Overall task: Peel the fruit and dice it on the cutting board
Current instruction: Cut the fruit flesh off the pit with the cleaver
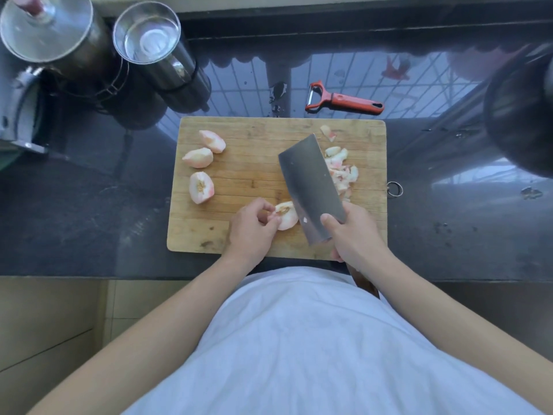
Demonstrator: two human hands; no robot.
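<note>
The left hand [254, 226] pinches a peach quarter [286, 215] just right of its fingertips — the cleaver [311, 187], gripped by the right hand [353, 235], stands immediately beyond, blade running away from the person.

- A dark, glossy countertop [89, 205] carries everything.
- A steel pot with a glass lid [45, 25] stands at the far left corner.
- A steel canister with a clear lid [149, 34] stands just beside the pot, nearer the middle.
- A metal appliance [21, 115] is cut off by the left edge.
- A dark round vessel [520, 115] stands at the right edge.
</note>
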